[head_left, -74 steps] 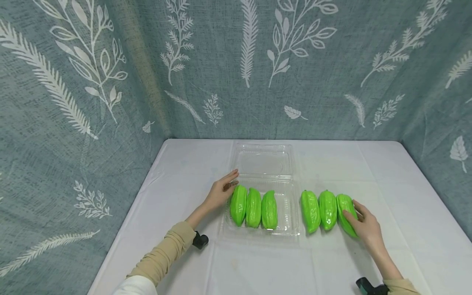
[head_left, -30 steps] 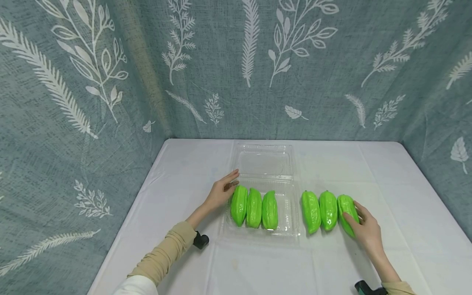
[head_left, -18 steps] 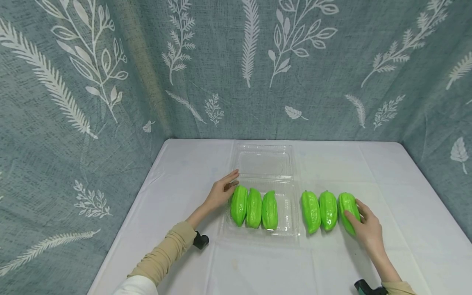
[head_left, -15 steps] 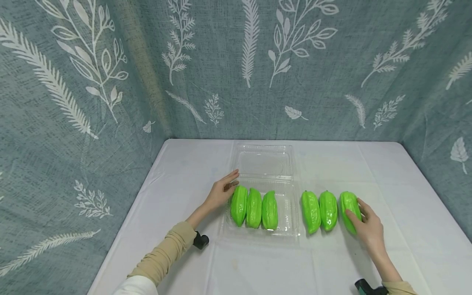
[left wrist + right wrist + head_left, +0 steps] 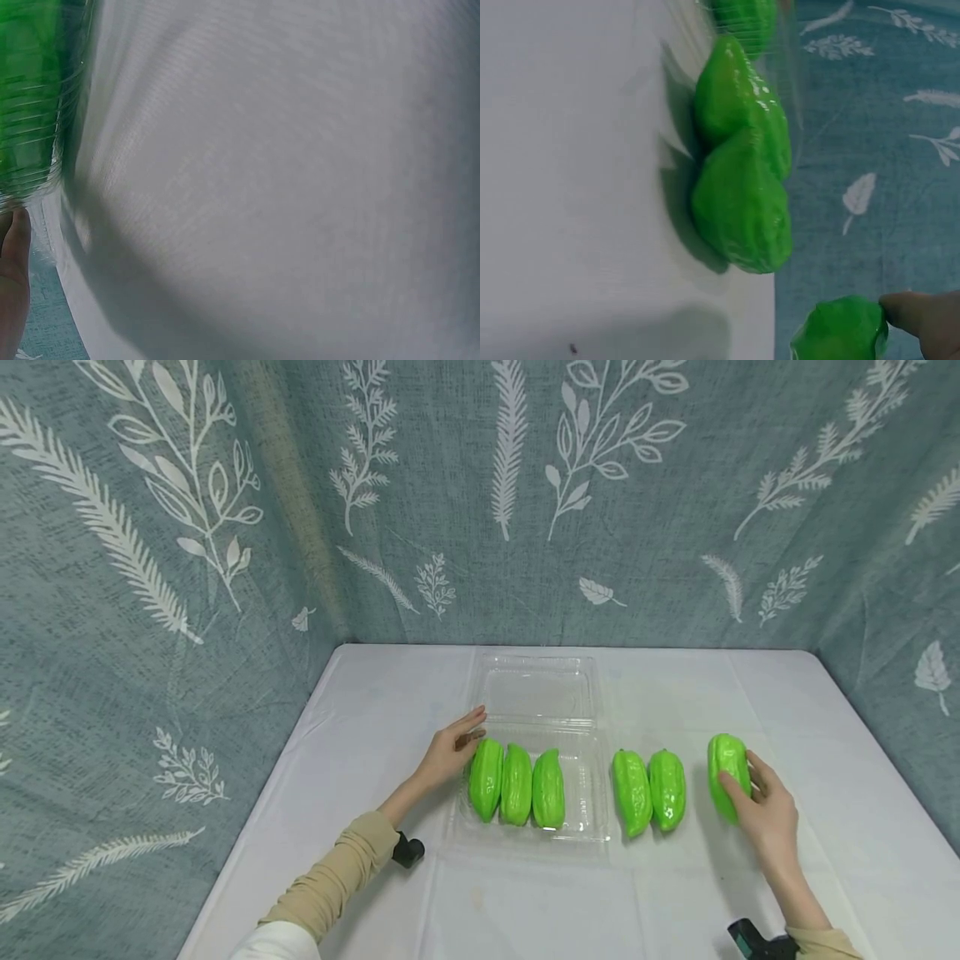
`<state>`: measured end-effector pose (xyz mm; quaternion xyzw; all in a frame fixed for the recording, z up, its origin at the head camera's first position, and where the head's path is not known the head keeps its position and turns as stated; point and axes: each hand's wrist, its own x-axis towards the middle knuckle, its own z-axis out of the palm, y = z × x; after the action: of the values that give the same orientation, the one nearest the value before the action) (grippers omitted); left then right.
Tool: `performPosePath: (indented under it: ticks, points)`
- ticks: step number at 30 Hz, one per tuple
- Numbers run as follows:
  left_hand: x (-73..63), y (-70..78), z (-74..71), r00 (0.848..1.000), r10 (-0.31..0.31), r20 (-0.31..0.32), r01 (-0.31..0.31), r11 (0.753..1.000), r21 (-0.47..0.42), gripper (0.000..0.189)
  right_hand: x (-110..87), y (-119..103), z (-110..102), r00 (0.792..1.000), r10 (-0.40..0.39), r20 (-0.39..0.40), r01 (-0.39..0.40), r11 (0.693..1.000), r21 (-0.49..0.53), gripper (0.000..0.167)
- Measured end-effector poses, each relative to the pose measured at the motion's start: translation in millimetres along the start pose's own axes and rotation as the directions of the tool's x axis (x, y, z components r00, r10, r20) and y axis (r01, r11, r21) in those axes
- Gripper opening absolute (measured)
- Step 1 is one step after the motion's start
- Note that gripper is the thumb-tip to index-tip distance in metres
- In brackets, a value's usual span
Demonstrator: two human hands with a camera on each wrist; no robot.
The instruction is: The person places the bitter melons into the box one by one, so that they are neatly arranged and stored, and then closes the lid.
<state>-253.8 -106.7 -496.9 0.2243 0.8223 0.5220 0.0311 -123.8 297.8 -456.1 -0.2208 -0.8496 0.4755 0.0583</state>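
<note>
My right hand (image 5: 768, 814) holds a glossy green bitter melon (image 5: 726, 768), thumb on its near side and fingers round its right side. Its shadow falls apart from it, and the right wrist view shows the melon (image 5: 840, 330) raised off the cloth. To its left, two more bitter melons (image 5: 667, 789) lie side by side on the table. Three others (image 5: 516, 785) sit in a row in a clear plastic clamshell box (image 5: 585, 777), whose lid (image 5: 536, 687) is folded back. At the box's left rim rests my left hand (image 5: 446, 758), fingers extended.
White cloth covers the table (image 5: 525, 902). Behind it and at both sides hangs a blue-green curtain (image 5: 465, 527) with white leaf prints. A strip of the box floor shows to the right of its three melons.
My right hand has taken the rightmost melon up from beside the other two and moved it right and slightly away from me. My left hand and the box have stayed in place.
</note>
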Motion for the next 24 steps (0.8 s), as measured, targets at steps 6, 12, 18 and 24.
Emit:
performPosePath:
  ticks: [6, 12, 18, 24]
  points:
    - [-1.0, 2.4, 1.1, 0.999, 0.034, -0.014, -0.033, 0.999, 0.010, 0.044, -0.9, -9.0, -7.3, 0.998, 0.003, -0.058, 0.000, 0.998, 0.059, 0.067]
    - [-6.0, 25.7, -3.3, 0.999, 0.049, -0.002, -0.049, 0.999, -0.013, 0.043, 0.7, -14.8, -10.9, 0.994, 0.008, -0.110, 0.003, 0.995, 0.103, 0.066]
    - [-6.7, 27.2, -4.5, 0.998, 0.068, 0.001, -0.068, 0.998, -0.012, 0.043, 6.1, -10.6, -7.2, 0.993, 0.003, -0.120, 0.011, 0.993, 0.114, 0.068]
    - [-1.5, 1.7, 0.7, 0.998, 0.055, -0.014, -0.055, 0.998, -0.004, 0.044, 49.9, 46.7, 9.1, 0.988, -0.072, -0.139, 0.084, 0.993, 0.082, 0.074]
